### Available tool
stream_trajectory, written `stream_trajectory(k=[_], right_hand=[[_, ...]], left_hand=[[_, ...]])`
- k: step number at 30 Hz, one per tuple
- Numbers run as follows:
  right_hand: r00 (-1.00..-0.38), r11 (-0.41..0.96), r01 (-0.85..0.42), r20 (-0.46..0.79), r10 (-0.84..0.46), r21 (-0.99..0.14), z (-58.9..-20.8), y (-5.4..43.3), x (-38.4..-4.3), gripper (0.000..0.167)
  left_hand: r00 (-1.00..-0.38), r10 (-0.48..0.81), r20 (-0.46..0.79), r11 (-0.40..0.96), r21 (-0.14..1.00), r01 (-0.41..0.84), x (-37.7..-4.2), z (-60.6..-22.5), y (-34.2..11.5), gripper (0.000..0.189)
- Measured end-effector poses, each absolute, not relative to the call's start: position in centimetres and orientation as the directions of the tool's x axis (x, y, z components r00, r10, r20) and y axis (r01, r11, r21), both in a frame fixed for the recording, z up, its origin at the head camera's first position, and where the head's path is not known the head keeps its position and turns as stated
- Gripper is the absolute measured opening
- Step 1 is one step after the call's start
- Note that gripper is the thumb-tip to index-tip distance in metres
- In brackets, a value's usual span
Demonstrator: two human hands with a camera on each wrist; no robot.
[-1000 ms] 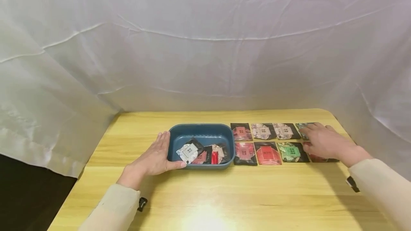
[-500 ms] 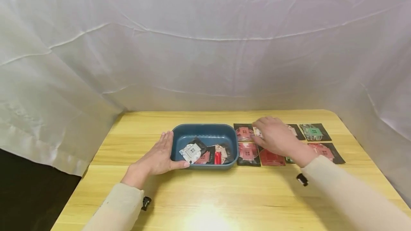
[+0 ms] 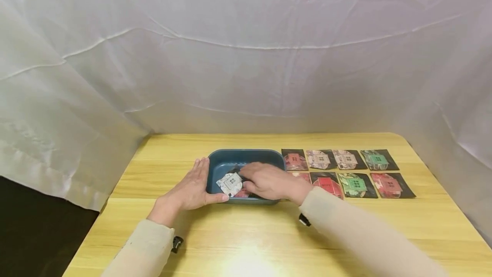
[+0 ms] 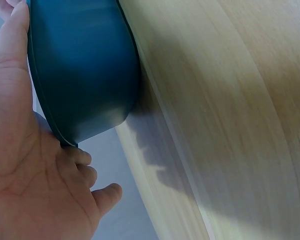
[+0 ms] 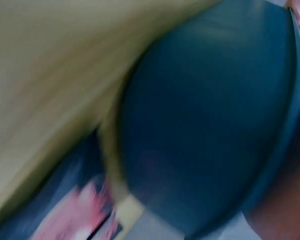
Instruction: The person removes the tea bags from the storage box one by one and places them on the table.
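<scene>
A blue rectangular box (image 3: 246, 154) stands in the middle of the table. My left hand (image 3: 190, 189) rests against its left end, fingers straight along the side and thumb on the front rim. In the left wrist view, that hand (image 4: 35, 160) lies along the box rim. My right hand (image 3: 269, 181) reaches over the box's right end and down inside. Its thumb and fingertips are at the right edge of a white-and-black sachet (image 3: 230, 184), with a space between them. A red-labelled sachet (image 3: 243, 193) shows partly beneath; other box contents are hidden by the hand.
Two rows of flat printed sachets lie right of the box, among them a green one (image 3: 357, 185) and a pink one (image 3: 390, 185). The right forearm crosses in front of them. A pale curtain (image 3: 246, 76) hangs behind the wooden table (image 3: 215, 243).
My right hand has moved left from the far-right sachets, across the rows and into the box. A green sachet at the top right is now uncovered. The left hand has stayed on the box.
</scene>
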State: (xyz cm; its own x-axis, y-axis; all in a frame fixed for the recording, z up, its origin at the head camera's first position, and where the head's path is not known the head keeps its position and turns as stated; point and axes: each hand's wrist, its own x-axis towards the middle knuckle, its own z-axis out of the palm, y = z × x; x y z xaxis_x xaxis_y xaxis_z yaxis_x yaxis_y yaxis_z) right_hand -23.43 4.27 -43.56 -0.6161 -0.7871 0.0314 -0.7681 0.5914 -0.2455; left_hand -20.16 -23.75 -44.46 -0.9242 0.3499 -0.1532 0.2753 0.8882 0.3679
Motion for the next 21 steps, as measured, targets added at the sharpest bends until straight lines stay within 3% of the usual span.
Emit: stream_trajectory(k=[6, 13, 21], right_hand=[[-0.570, 0.554, -0.775, -0.043, -0.821, -0.304, -44.2, 1.8, -23.8, 0.044], [-0.644, 0.677, -0.650, -0.223, -0.732, -0.344, -44.8, 1.5, -23.9, 0.057], [-0.667, 0.709, -0.652, -0.243, -0.705, -0.267, -44.2, 2.2, -23.6, 0.052]], left_hand=[[-0.924, 0.353, -0.150, 0.882, 0.382, 0.275, -20.0, -44.4, -23.7, 0.135], [-0.925, 0.350, -0.149, 0.880, 0.389, 0.271, -20.0, -44.4, -23.7, 0.136], [-0.923, 0.355, -0.151, 0.883, 0.379, 0.277, -20.0, -44.3, -23.7, 0.136]])
